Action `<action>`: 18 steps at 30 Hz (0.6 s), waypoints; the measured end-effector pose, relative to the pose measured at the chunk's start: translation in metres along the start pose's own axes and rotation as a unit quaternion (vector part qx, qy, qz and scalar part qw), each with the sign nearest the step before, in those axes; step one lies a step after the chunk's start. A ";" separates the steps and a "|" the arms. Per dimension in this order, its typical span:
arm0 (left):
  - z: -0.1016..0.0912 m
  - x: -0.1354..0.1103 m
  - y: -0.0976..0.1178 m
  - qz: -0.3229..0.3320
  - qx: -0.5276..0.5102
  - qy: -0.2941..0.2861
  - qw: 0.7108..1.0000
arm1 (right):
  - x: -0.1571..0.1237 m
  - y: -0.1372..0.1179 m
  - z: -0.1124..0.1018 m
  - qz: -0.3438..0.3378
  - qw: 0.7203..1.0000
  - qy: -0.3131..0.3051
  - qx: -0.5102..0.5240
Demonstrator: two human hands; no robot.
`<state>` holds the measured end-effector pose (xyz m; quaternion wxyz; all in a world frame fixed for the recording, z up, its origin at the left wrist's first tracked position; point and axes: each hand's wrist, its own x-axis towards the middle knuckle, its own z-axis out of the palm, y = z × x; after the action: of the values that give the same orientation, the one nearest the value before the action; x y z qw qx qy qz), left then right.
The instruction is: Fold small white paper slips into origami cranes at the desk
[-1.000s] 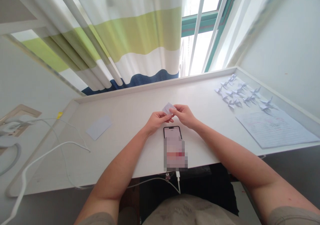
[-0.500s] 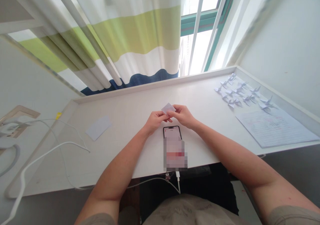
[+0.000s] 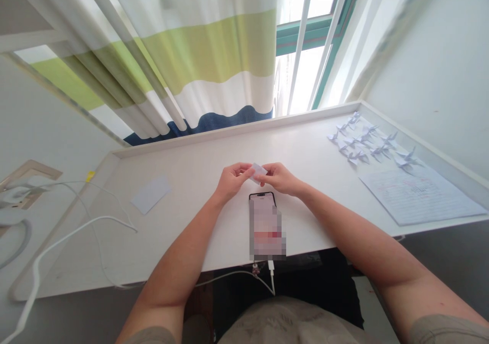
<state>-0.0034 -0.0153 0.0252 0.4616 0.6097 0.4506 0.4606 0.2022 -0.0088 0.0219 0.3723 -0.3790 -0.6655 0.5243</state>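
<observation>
A small folded piece of pale paper is pinched between both my hands just above the white desk. My left hand grips its left end with curled fingers. From the right, my right hand pinches the other end. Directly below my hands a phone lies flat on the desk, plugged into a white cable at its near edge.
Several folded paper cranes sit at the far right, beside a lined paper sheet. A blank paper slip lies on the left. White cables loop over the left edge. A striped curtain and window are behind.
My hands have turned the folded paper down and flatter; it stood up as a raised flap before. My left fingers curled higher around its end. Nothing else moved.
</observation>
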 end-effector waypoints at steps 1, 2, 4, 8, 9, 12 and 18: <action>0.000 0.000 -0.001 0.001 0.003 -0.006 1.000 | 0.000 0.000 0.000 0.005 1.000 -0.004 -0.001; 0.000 0.001 -0.002 0.002 0.012 -0.009 1.000 | 0.000 0.000 0.001 0.009 1.000 -0.003 -0.001; 0.000 0.001 -0.003 0.008 0.039 -0.001 0.999 | 0.000 0.000 0.003 0.020 1.000 0.001 0.007; 0.002 0.000 -0.003 0.018 0.081 0.024 0.996 | 0.001 0.002 0.006 0.041 0.998 -0.014 0.046; 0.002 0.000 -0.003 0.017 0.084 0.028 0.996 | 0.001 0.002 0.007 0.045 0.997 -0.019 0.055; 0.003 -0.001 -0.002 0.016 0.090 0.036 0.995 | 0.001 0.002 0.006 0.053 0.996 -0.028 0.068; 0.004 -0.003 0.002 0.023 0.061 0.030 0.997 | -0.001 -0.002 0.003 0.039 0.997 -0.027 0.068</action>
<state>0.0003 -0.0189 0.0263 0.3990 0.6327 0.4774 0.4610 0.1995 -0.0119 0.0235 0.3581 -0.3639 -0.6231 0.5925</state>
